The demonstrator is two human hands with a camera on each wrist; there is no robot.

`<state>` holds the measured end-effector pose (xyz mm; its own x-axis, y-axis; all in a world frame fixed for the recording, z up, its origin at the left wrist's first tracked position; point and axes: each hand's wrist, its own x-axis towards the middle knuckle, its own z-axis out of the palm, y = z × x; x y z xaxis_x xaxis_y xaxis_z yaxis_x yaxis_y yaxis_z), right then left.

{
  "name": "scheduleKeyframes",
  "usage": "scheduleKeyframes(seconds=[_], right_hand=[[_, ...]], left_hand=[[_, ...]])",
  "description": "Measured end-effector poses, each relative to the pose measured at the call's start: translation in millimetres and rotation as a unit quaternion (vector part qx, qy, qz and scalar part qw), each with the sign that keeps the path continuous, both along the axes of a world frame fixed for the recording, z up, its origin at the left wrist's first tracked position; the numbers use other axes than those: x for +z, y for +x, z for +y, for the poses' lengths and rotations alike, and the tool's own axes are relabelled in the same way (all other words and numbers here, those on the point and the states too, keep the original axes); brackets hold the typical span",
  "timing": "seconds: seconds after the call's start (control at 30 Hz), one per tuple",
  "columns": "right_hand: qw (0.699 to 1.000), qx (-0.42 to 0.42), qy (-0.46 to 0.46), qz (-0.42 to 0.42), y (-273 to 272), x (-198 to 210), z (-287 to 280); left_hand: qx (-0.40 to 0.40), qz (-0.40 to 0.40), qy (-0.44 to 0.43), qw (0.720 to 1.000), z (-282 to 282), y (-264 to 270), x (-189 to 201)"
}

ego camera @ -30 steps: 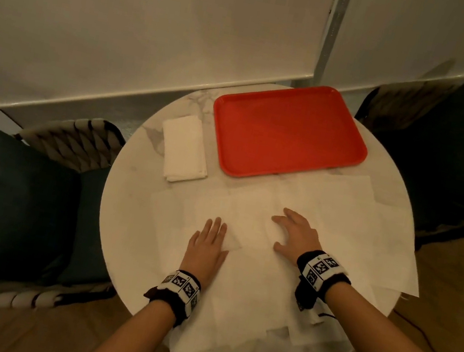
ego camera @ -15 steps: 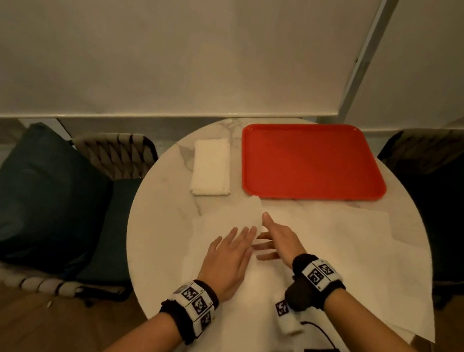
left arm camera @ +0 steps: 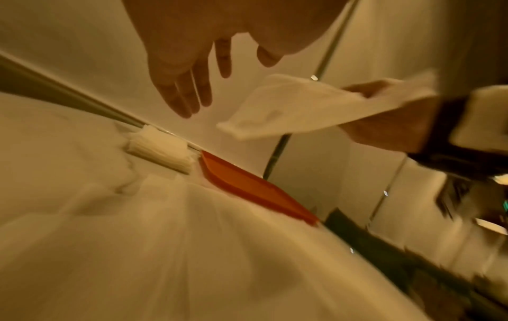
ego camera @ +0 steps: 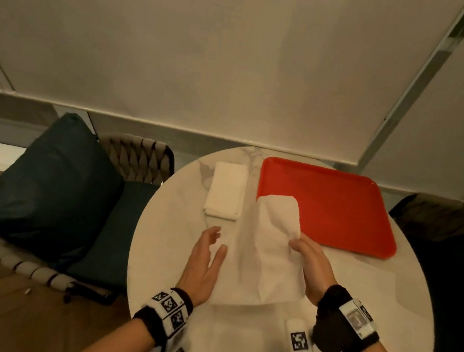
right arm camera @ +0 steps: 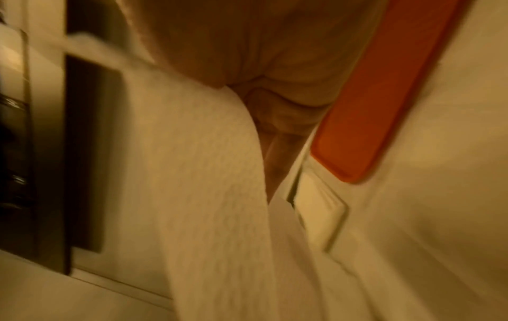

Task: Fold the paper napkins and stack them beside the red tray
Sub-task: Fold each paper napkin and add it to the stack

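Right hand [ego camera: 310,262] is pinching a half-folded napkin [ego camera: 266,244]; left hand [ego camera: 203,260] is hovering, fingers spread. Small stack [ego camera: 227,189] is lying beside tray [ego camera: 343,208]; loose sheets [ego camera: 361,279] are waiting along tabletop's near edge.

The right wrist view is smeared by motion blur: the lifted napkin [right arm camera: 219,184] covers most of the right hand [right arm camera: 274,65], so its fingers cannot be made out. The red tray [right arm camera: 384,108] is cut off by the top edge. In the head view, loose napkins [ego camera: 240,348] hide much of the counter [ego camera: 163,225] (its near rim runs out of frame).
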<state>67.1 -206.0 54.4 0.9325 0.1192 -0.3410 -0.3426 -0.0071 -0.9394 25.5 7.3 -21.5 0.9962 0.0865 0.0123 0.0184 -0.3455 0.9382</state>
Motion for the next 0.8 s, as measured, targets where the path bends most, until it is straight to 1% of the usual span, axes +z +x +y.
scheduleKeyframes(seconds=[0.07, 0.17, 0.23, 0.33, 0.43, 0.47, 0.57, 0.6, 0.63, 0.7, 0.8], right_hand=[[1.000, -0.006, 0.027, -0.014, 0, 19, -9], [0.999, -0.008, 0.040, -0.036, 6, 34, -18], [0.998, -0.021, 0.026, -0.045, 11, 38, -24], [0.998, -0.035, -0.012, -0.059, 14, 41, -28], [0.994, -0.036, -0.061, -0.085, 16, 45, -27], [0.992, -0.031, -0.071, -0.095, 18, 44, -25], [0.987, -0.014, -0.095, -0.129, 26, 39, -14], [0.986, -0.009, -0.099, -0.137, 28, 36, -8], [0.984, 0.002, -0.103, -0.149, 29, 34, 1], [0.977, 0.035, -0.117, -0.177, 31, 28, 19], [0.958, 0.099, -0.160, -0.215, 30, 13, 46]], left_hand=[[-0.008, 0.033, -0.065, 0.997, -3, 13, 14], [-0.023, 0.048, -0.171, 0.984, -15, 28, 35], [-0.010, 0.037, -0.231, 0.972, -23, 37, 46], [0.007, -0.011, -0.277, 0.961, -31, 47, 61], [0.006, -0.057, -0.240, 0.969, -30, 56, 68], [-0.001, -0.068, -0.213, 0.975, -30, 59, 69], [-0.006, -0.103, -0.080, 0.991, -29, 66, 66], [0.000, -0.102, -0.064, 0.993, -31, 66, 67], [0.004, -0.096, -0.069, 0.993, -33, 66, 66], [-0.003, -0.081, -0.114, 0.990, -37, 63, 68], [-0.035, -0.038, -0.171, 0.984, -41, 62, 69]])
